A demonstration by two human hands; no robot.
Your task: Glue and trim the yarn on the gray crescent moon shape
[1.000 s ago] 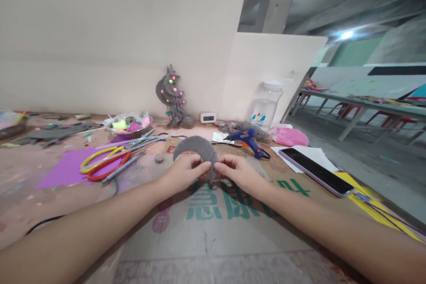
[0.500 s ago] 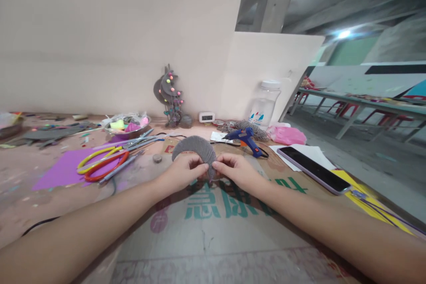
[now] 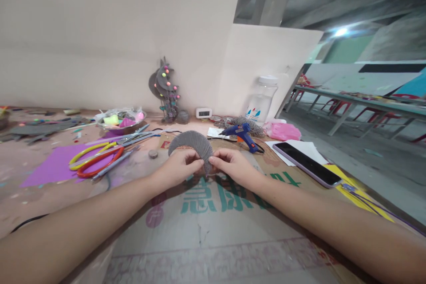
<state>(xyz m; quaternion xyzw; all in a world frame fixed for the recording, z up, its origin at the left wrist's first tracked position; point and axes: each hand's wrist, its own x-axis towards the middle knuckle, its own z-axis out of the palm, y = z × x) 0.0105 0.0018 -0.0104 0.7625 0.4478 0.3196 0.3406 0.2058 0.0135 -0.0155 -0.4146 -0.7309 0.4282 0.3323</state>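
Note:
A crescent wrapped in grey yarn (image 3: pixel 190 138) is held up over a printed cardboard sheet (image 3: pixel 159 248). My left hand (image 3: pixel 184 165) pinches it near its lower right tip, thumb in front. My right hand (image 3: pixel 231 165) is closed at the same tip from the right, thumb and forefinger pressed together at its edge. Whether a strand of yarn lies between those right fingers is too small to make out. Behind the hands, a blue glue gun (image 3: pixel 244 135) lies on its side.
Scissors with yellow and red handles (image 3: pixel 100 164) lie on purple paper (image 3: pixel 46 166) at left. Behind are a bowl of coloured clay (image 3: pixel 121 123), a decorated grey moon ornament (image 3: pixel 164 84), a small digital clock (image 3: pixel 203 112) and a plastic bottle (image 3: pixel 262 100). A phone (image 3: pixel 306 164) lies at right.
The view has shifted slightly, so everything sits a little further left and higher. Both hands stay at the crescent's tip, with hardly any change in their grip.

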